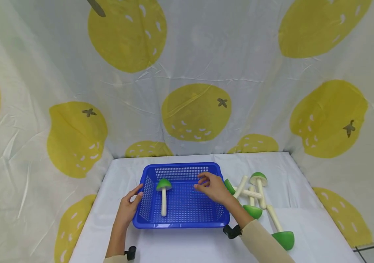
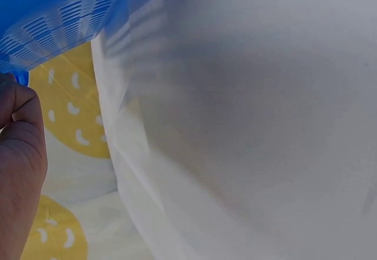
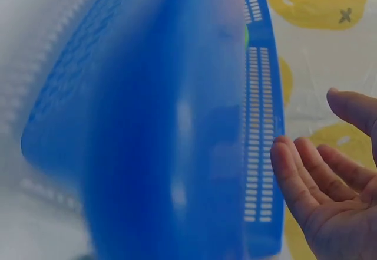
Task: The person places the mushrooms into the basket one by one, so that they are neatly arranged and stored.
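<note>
Mushrooms are what I am sorting here: one green-capped mushroom [image 1: 163,199] already lies in the blue basket [image 1: 180,221], stem toward me, between my two hands. My left hand [image 1: 129,208] rests against the basket's left wall with fingers relaxed, gripping nothing that I can see. My right hand [image 1: 213,188] hovers over the basket's right half, palm open and empty. Just beyond that hand, outside the right wall, the loose mushrooms [image 1: 259,199] lie in a heap on the white table [image 1: 180,244]. I judge one is done and roughly five remain.
</note>
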`<control>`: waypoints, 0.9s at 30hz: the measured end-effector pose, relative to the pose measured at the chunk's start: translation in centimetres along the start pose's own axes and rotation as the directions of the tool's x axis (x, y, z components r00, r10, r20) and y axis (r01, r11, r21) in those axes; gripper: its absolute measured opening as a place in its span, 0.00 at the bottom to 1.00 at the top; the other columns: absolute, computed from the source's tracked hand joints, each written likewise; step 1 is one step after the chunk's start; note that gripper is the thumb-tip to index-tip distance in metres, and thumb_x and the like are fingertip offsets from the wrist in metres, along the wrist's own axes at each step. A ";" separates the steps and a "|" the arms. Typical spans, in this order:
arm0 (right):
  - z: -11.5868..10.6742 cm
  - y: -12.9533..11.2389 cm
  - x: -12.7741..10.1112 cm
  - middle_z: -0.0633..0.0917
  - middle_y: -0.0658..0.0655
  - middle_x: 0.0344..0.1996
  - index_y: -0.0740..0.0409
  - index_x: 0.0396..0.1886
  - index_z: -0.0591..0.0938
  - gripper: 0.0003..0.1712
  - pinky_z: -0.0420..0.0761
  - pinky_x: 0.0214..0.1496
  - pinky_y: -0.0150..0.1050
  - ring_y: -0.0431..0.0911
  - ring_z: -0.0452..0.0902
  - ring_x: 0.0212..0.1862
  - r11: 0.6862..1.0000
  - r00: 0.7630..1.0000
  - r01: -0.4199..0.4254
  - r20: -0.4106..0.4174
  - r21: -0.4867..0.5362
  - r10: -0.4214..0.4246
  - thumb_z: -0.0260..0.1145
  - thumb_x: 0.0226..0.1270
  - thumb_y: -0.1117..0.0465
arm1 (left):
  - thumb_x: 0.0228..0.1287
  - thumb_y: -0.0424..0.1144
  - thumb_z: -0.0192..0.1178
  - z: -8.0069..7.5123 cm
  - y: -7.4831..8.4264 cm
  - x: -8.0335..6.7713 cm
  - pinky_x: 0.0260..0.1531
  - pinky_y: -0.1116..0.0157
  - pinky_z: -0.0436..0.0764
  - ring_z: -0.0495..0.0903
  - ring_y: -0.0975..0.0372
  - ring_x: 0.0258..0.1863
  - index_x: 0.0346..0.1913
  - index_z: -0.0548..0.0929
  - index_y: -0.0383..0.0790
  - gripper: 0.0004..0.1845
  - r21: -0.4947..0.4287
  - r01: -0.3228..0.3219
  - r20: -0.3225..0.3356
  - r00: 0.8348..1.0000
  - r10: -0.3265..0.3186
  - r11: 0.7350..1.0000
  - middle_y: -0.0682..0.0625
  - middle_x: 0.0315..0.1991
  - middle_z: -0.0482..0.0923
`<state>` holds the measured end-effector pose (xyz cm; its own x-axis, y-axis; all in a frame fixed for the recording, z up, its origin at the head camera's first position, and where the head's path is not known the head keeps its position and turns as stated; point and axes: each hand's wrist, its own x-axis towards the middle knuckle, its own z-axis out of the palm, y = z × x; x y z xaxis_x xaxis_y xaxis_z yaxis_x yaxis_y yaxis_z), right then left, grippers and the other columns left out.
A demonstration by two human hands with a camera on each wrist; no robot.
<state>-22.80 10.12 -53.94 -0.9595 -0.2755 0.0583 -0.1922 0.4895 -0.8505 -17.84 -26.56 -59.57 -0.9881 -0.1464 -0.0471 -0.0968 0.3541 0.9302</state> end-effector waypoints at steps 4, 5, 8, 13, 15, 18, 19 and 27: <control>-1.3 0.2 -0.3 0.89 0.52 0.41 0.54 0.57 0.83 0.24 0.86 0.42 0.38 0.45 0.87 0.43 1.000 0.999 0.009 -0.031 -0.008 -0.009 0.76 0.65 0.51 | 0.77 0.50 0.59 -0.2 -0.1 0.0 0.39 0.65 0.86 0.85 0.52 0.43 0.73 0.76 0.52 0.25 -0.004 0.005 0.002 1.000 -0.005 1.000 0.40 0.58 0.76; -1.6 0.3 -0.4 0.89 0.53 0.42 0.54 0.57 0.83 0.24 0.86 0.42 0.38 0.45 0.87 0.43 1.000 0.999 0.012 -0.033 -0.013 -0.012 0.76 0.65 0.51 | 0.77 0.49 0.59 -0.2 -0.1 0.0 0.39 0.64 0.87 0.85 0.51 0.43 0.73 0.76 0.52 0.25 -0.007 0.004 0.003 1.000 -0.004 1.000 0.39 0.58 0.76; -2.5 0.5 -0.8 0.89 0.56 0.45 0.55 0.59 0.82 0.25 0.86 0.44 0.38 0.46 0.87 0.45 0.999 0.999 0.027 -0.023 -0.028 -0.028 0.75 0.66 0.50 | 0.77 0.48 0.59 -0.2 -0.1 0.0 0.39 0.64 0.86 0.85 0.51 0.43 0.72 0.77 0.51 0.24 -0.018 0.006 -0.003 1.000 -0.006 1.000 0.40 0.58 0.76; -4.5 1.0 -1.6 0.88 0.60 0.49 0.55 0.60 0.81 0.27 0.86 0.47 0.41 0.49 0.87 0.48 1.000 0.999 0.012 -0.037 -0.021 -0.012 0.74 0.67 0.49 | 0.77 0.45 0.59 0.1 0.1 0.0 0.37 0.67 0.85 0.84 0.53 0.43 0.72 0.77 0.49 0.24 -0.022 -0.010 -0.007 1.000 0.009 1.000 0.38 0.57 0.77; -5.4 1.5 -1.9 0.88 0.58 0.49 0.54 0.61 0.81 0.27 0.86 0.48 0.40 0.49 0.87 0.49 1.000 0.998 -0.007 -0.056 -0.025 0.005 0.74 0.67 0.48 | 0.77 0.45 0.59 0.2 0.1 0.0 0.37 0.67 0.85 0.84 0.53 0.42 0.72 0.77 0.49 0.24 -0.025 -0.008 -0.007 1.000 0.008 1.000 0.39 0.57 0.77; -6.8 2.2 -2.3 0.88 0.57 0.49 0.57 0.63 0.80 0.29 0.86 0.48 0.40 0.50 0.88 0.50 0.999 0.997 -0.012 -0.076 -0.033 0.010 0.74 0.67 0.48 | 0.77 0.46 0.59 0.2 0.1 0.0 0.37 0.68 0.85 0.84 0.54 0.42 0.72 0.77 0.50 0.24 -0.016 0.001 -0.010 1.000 -0.001 1.000 0.39 0.57 0.77; -7.2 2.4 -2.4 0.88 0.57 0.49 0.56 0.63 0.80 0.29 0.86 0.48 0.39 0.50 0.88 0.50 0.999 0.996 -0.021 -0.087 -0.035 0.018 0.74 0.67 0.48 | 0.77 0.46 0.59 0.2 0.2 0.0 0.37 0.68 0.85 0.84 0.53 0.42 0.72 0.77 0.51 0.24 -0.017 0.005 -0.010 1.000 -0.005 1.000 0.40 0.57 0.77; -9.7 4.0 -3.3 0.87 0.60 0.50 0.58 0.63 0.80 0.29 0.86 0.48 0.38 0.52 0.87 0.50 0.997 0.990 -0.057 -0.131 -0.061 0.048 0.73 0.69 0.48 | 0.76 0.49 0.60 -0.1 -0.1 0.0 0.39 0.69 0.84 0.83 0.50 0.45 0.72 0.77 0.53 0.24 -0.011 0.005 -0.002 1.000 -0.005 1.000 0.41 0.58 0.77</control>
<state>-22.34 21.00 -52.46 -0.9863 -0.1412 0.0848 -0.1498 0.5540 -0.8189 -17.88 -26.66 -59.62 -0.9874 -0.1498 -0.0506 -0.0999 0.3431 0.9340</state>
